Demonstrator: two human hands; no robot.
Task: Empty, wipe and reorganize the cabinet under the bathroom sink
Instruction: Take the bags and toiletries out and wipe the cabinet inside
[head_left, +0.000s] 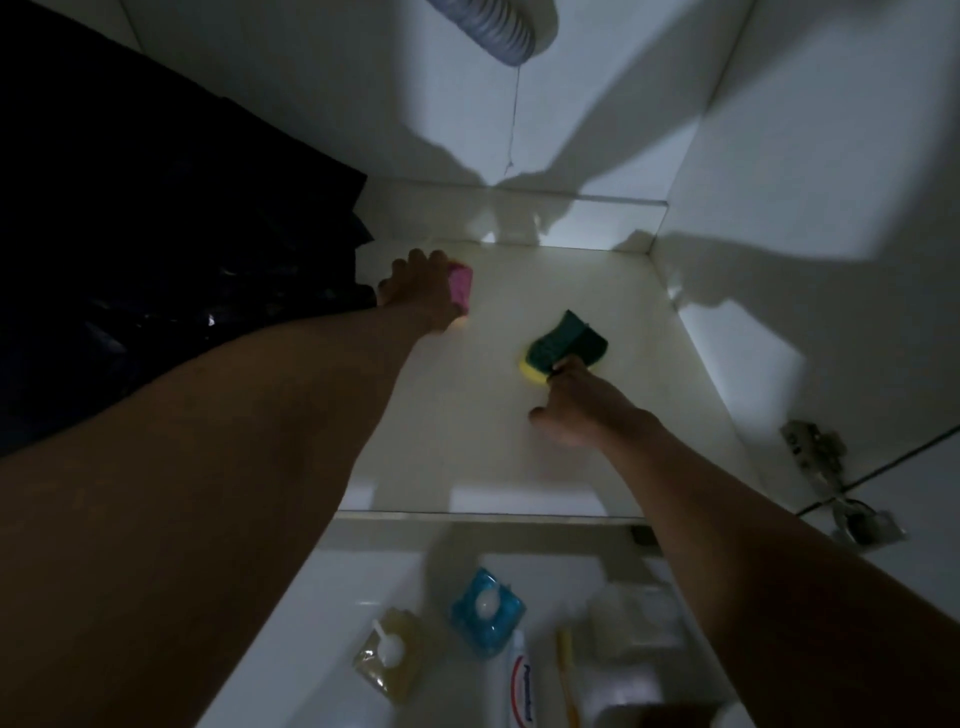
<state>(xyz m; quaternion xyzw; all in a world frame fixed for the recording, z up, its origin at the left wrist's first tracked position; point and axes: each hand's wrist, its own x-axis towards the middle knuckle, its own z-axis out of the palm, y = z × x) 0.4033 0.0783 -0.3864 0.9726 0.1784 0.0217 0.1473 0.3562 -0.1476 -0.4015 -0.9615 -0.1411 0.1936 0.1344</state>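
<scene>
- left hand (415, 292) curls round a pink sponge (461, 283) at the far left of the cabinet floor (493, 447), just beside a dark bag (156, 208);
- right hand (576, 405) grips the near end of a green-and-yellow sponge (569, 340) lying mid-floor; thumb spread left;
- ribbed drain hose (493, 31) hangs above the far wall;
- nearer, outside the cabinet: blue bottle (485, 613), yellowish bottle (387, 656), toothpaste tube (522, 680)

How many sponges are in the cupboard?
2. A pink sponge in the left hand at the cabinet floor's left; a green-and-yellow sponge in the right hand, mid-floor. Dark corners may hide more.
</scene>
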